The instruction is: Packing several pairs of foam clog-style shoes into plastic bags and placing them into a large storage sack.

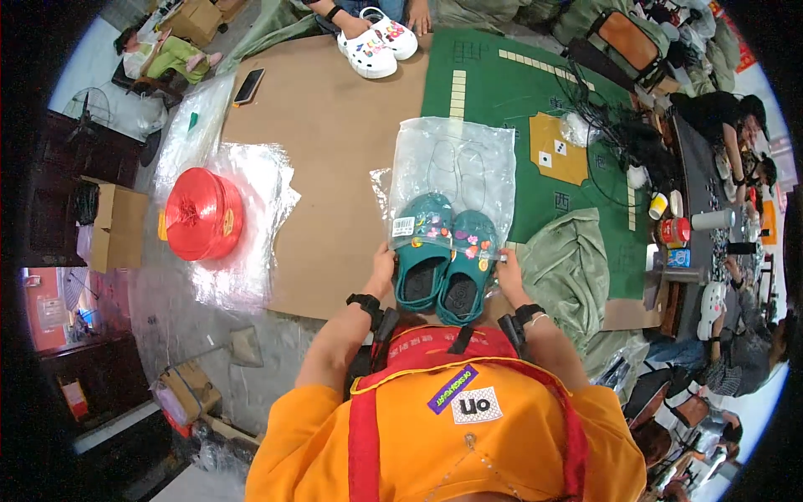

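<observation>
A pair of teal clogs (442, 268) with small coloured charms lies side by side on the brown cardboard sheet (335, 142), toes pushed into the mouth of a clear plastic bag (456, 167). My left hand (383, 266) grips the bag's left edge beside the left clog. My right hand (508, 269) grips the bag's right edge beside the right clog. The heels of both clogs stick out toward me.
A red spool of plastic twine (203, 213) sits on a stack of clear bags (242, 251) to the left. Another person's hands hold white clogs (376, 43) at the far edge. A phone (249, 85), a green mat (535, 109) and grey-green cloth (565, 268) lie around.
</observation>
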Demonstrator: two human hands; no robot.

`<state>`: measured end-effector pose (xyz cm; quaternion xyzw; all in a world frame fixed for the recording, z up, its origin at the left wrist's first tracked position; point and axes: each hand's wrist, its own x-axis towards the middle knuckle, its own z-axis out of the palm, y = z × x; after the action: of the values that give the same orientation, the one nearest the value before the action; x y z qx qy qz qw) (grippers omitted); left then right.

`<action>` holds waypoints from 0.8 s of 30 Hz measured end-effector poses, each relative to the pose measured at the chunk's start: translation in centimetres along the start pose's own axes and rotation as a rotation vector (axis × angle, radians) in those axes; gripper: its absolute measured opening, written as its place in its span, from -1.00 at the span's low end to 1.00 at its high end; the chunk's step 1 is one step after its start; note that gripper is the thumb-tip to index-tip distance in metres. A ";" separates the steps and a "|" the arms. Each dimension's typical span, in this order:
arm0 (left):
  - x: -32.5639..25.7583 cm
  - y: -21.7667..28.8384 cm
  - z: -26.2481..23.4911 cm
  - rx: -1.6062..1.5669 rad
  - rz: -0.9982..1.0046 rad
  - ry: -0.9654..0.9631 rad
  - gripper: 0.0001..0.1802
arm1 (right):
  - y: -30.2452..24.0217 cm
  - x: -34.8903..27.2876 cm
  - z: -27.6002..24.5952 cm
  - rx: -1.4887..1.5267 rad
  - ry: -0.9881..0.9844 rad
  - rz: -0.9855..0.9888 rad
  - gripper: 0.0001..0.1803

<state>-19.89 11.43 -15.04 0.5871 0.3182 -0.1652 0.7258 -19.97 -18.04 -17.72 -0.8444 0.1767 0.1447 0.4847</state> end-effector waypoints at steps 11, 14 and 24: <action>-1.6 3.6 0.5 -0.059 0.062 0.078 -0.72 | -6.3 0.3 -4.5 0.436 -0.134 -0.006 -0.77; -2.3 -0.2 -2.3 0.168 0.186 0.077 -0.74 | -5.5 -1.3 -5.2 0.442 -0.213 -0.044 -0.79; -3.3 -4.2 -4.1 0.412 0.326 0.025 -0.88 | -3.8 -4.5 -3.9 0.232 -0.143 -0.078 -0.85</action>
<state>-26.04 13.83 -16.42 0.7680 0.1880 -0.1001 0.6041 -21.98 -18.96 -10.99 -0.7765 0.1245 0.1640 0.5956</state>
